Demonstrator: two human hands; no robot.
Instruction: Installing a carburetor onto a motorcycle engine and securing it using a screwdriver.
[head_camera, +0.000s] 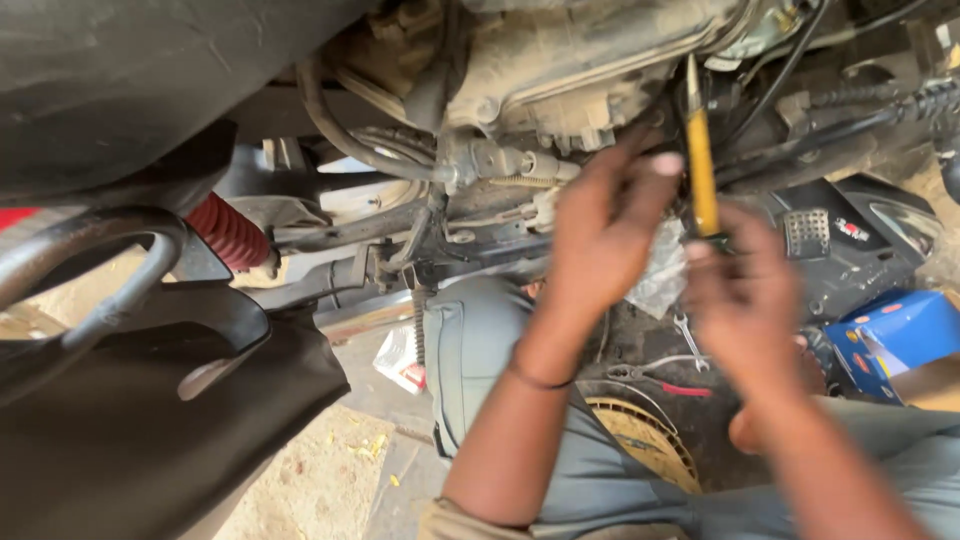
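Two hands work under one dusty engine: the right hand (745, 300) is closed around one yellow-handled screwdriver (701, 170) (upright, tip at the engine (570, 70)). The left hand (605, 235), fingers loosely spread, holds nothing beside it. One spanner (690, 342) and one pair of pliers (655, 378) lie on the floor below.

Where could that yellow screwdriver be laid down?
The bare sandy ground beside the black cover is free. The dark floor by the right hand is crowded with pliers, a wrench and a blue box.
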